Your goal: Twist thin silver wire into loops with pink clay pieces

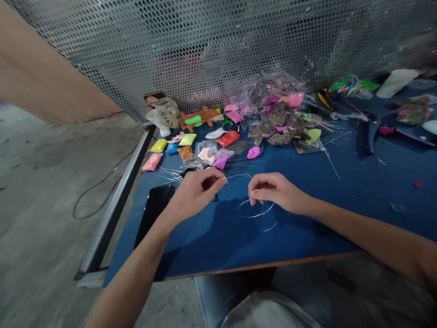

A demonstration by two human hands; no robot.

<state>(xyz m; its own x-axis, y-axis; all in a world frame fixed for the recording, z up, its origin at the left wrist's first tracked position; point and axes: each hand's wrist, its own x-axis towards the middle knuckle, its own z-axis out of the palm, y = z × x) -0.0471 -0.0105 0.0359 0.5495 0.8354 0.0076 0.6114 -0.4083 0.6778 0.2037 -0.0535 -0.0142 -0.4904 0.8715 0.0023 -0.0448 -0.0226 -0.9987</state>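
Between my two hands runs a thin, pale wire (240, 175), bowed slightly upward. My left hand (200, 189) pinches one end of it between thumb and fingertips. The fingers of my right hand (273, 189) close on the wire at the other side, and a loose curl hangs below them over the blue tabletop (218, 241). Whether the curl is the same piece, I cannot tell. Just beyond my left hand lies a bundle of thin, dark wires (241, 148), and several silvery strands (172, 174) stick out to its left.
Small bags of coloured clay, among them a red one (228, 138), lie at the back. A black phone (154, 210) rests at left. Brownish lumpy pieces (278, 125) sit before the perforated metal panel (218, 50). Scissors (350, 116) and a yellow-black cutter (325, 99) are at back right.
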